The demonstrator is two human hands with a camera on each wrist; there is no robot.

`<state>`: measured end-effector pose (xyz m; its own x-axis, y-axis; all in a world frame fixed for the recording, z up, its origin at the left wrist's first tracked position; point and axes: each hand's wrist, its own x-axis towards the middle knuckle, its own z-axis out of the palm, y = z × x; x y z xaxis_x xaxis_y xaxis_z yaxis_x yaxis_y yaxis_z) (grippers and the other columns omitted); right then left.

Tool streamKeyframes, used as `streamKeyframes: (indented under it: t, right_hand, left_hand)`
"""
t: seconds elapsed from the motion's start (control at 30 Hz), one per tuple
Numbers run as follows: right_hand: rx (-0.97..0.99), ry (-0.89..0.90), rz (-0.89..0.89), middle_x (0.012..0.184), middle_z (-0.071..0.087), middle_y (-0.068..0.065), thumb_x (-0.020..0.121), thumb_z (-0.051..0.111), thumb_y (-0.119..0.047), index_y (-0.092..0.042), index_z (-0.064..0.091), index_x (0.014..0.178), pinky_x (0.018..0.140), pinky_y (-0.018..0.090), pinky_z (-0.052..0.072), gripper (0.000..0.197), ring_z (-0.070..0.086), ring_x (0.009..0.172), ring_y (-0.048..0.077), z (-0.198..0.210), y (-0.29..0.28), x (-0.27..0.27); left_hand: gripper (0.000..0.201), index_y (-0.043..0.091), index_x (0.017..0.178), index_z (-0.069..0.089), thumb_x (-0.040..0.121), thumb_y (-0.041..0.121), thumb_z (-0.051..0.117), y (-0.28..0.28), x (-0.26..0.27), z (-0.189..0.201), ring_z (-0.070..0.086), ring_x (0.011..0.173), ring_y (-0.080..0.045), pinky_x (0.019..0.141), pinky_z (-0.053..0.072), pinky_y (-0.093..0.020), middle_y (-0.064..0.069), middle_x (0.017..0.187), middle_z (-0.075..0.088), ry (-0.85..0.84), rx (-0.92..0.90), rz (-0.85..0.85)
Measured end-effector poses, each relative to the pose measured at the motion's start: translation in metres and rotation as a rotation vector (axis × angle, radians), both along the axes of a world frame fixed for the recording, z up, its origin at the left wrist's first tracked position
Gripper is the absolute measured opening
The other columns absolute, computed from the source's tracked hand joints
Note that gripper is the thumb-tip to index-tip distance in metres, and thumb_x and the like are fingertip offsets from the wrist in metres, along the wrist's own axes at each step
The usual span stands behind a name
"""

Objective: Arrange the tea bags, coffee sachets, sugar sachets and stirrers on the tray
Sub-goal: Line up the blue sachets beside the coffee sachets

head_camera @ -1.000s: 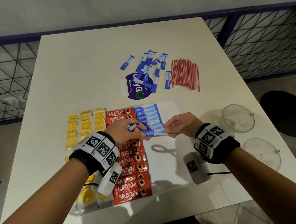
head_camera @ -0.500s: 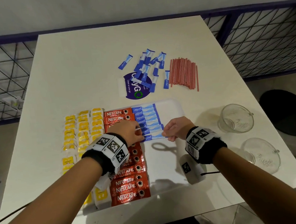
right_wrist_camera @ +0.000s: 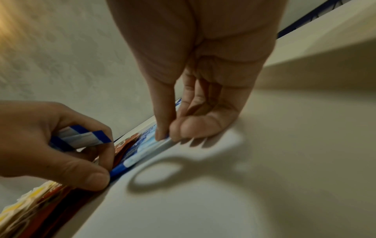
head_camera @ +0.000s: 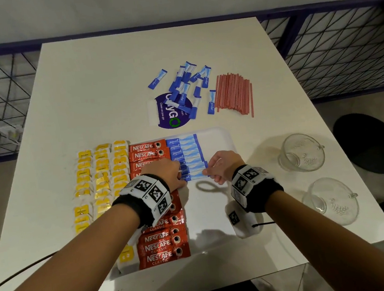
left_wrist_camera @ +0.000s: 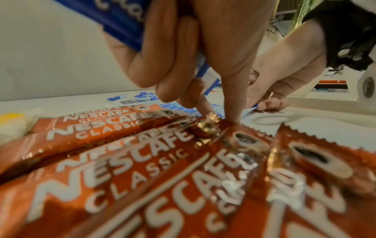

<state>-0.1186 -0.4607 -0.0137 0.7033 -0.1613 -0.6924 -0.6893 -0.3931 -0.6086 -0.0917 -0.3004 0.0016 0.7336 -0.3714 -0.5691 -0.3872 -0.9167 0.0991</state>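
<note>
Newest sugar sachet (head_camera: 192,176) now flat on tray (head_camera: 218,135), near end of blue column, right of coffee row (head_camera: 163,244); a second ago it was being lowered. Right hand (head_camera: 221,166) pinches its right end. Left hand (head_camera: 165,172) fingertip pins left end, spare sachets (right_wrist_camera: 81,138) curled in fingers. Loose sachets (head_camera: 187,87), stirrers (head_camera: 233,94) remain far off tray.

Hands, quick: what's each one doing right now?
Left hand: grips spare sugar sachets, fingertips on the newest sachet.
Right hand: pinches that sachet's other end.
</note>
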Motion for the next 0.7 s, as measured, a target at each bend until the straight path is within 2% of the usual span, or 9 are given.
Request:
streamKeyframes:
  t: [0.1,0.2,0.27,0.5,0.7]
  right_hand:
    - [-0.003,-0.021,-0.015,0.061,0.055,0.008,0.077,0.073,-0.008,-0.013,0.046,0.07,0.05,0.025,0.045,0.028,0.046,0.049,0.016,-0.0031,-0.0002,-0.0002]
    - [-0.003,-0.018,-0.004,0.062,0.056,0.008,0.077,0.073,-0.009,-0.012,0.047,0.07,0.058,0.031,0.052,0.027,0.048,0.051,0.017,-0.0052,-0.0006,0.001]
    - [0.008,-0.006,0.008,0.063,0.056,0.008,0.078,0.072,-0.01,-0.012,0.048,0.07,0.063,0.032,0.054,0.026,0.05,0.052,0.017,-0.0054,-0.0014,0.002]
    - [-0.006,0.046,0.083,0.063,0.058,0.007,0.079,0.069,-0.005,-0.014,0.053,0.069,0.07,0.031,0.056,0.021,0.055,0.054,0.016,-0.0069,-0.0044,0.0067]
    - [-0.038,0.039,0.119,0.064,0.059,0.006,0.078,0.071,-0.007,-0.015,0.054,0.069,0.08,0.037,0.057,0.021,0.056,0.056,0.017,-0.0092,-0.0048,0.0078]
  left_hand:
    - [0.035,0.018,0.112,0.052,0.09,0.045,0.051,-0.0004,0.0003,-0.0014,0.057,0.101,-0.02,0.082,0.045,-0.031,-0.003,0.112,0.058,0.003,0.019,-0.004]
    - [0.036,0.018,0.114,0.052,0.09,0.045,0.052,-0.0005,0.0007,-0.0022,0.056,0.104,-0.021,0.086,0.045,-0.032,-0.003,0.115,0.058,0.014,0.025,0.001]
    - [0.036,0.018,0.113,0.052,0.09,0.045,0.052,-0.0006,0.0009,-0.0024,0.057,0.103,-0.021,0.085,0.045,-0.032,-0.003,0.114,0.058,0.016,0.027,0.001]
    - [0.036,0.017,0.114,0.051,0.091,0.044,0.05,-0.0008,0.0022,-0.0026,0.057,0.102,-0.019,0.079,0.042,-0.028,-0.003,0.114,0.058,0.014,0.035,-0.017]
    - [0.034,0.018,0.112,0.052,0.09,0.044,0.052,0.0,0.0028,-0.003,0.057,0.101,-0.019,0.08,0.043,-0.029,-0.002,0.112,0.058,0.028,0.028,-0.013]
